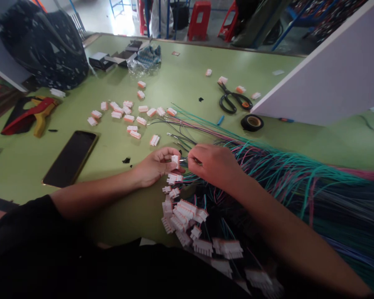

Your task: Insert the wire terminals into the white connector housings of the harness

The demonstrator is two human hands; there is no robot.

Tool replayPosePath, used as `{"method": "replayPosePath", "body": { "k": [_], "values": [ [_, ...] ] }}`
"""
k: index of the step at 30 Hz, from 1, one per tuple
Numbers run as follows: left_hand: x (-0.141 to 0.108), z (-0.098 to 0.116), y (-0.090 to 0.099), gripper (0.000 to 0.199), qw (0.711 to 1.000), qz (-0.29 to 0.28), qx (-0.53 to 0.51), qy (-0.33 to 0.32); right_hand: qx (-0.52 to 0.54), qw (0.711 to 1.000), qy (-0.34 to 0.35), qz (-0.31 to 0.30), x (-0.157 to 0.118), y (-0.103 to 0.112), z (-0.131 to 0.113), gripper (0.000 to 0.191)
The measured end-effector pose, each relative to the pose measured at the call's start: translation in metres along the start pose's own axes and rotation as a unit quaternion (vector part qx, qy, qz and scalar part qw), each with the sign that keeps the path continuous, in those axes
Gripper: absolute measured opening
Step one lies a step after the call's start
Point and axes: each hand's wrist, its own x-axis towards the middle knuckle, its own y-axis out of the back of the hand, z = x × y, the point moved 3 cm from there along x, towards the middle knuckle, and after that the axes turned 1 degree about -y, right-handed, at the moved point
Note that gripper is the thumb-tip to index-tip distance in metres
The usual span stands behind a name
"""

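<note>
The left hand [156, 166] is pinching a white connector [175, 160]; the right hand [213, 164] is gripping a wire [183, 160] touching it.

A green table [187, 66] carries loose connectors [128, 118], wire bundle [299, 182], phone [71, 158], scissors [233, 99], tape roll [252, 122].

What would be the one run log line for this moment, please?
left hand: holds white connector | right hand: pinches wire at connector | loose connectors on green table
</note>
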Motion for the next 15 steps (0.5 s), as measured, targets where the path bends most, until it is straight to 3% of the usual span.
{"method": "replayPosePath", "body": {
  "k": [15],
  "values": [
    [-0.0014,0.0017,-0.0005,0.019,1.0,-0.001,0.015,-0.02,0.021,0.999,-0.029,-0.021,0.0018,-0.003,-0.009,0.022]
  ]
}}
